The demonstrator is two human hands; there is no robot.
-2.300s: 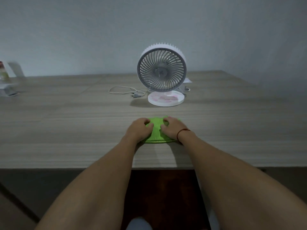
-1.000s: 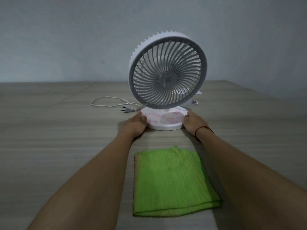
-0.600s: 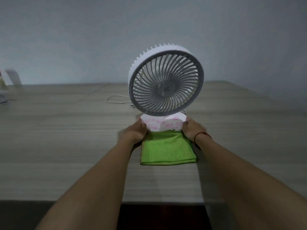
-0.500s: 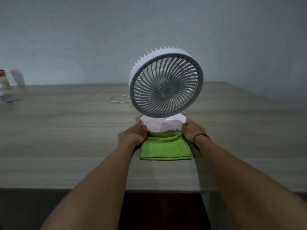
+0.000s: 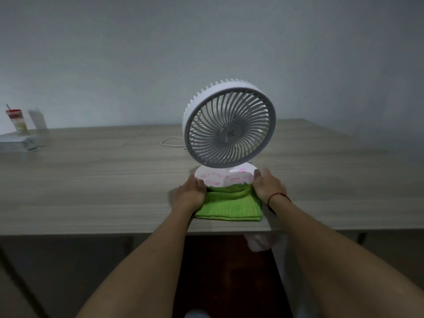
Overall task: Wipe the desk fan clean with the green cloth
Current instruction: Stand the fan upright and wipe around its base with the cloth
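Note:
A white desk fan (image 5: pixel 229 127) with a grey round grille stands on a wooden table, its head tilted back. My left hand (image 5: pixel 189 195) grips the left side of its round white base (image 5: pixel 223 177), and my right hand (image 5: pixel 267 187) grips the right side. The folded green cloth (image 5: pixel 229 206) lies on the table right in front of the base, its far edge bunched up against or under the base. The fan's rear and most of its stand are hidden.
The table's front edge (image 5: pixel 114 230) runs just below the cloth. A thin white cord (image 5: pixel 171 143) trails behind the fan to the left. At the far left stand a cup with a red lid (image 5: pixel 17 120) and a white flat object (image 5: pixel 16 143).
Both hands left the cloth, took the fan by its base and pulled it toward me. The base now sits against the cloth's far edge, which has bunched up.

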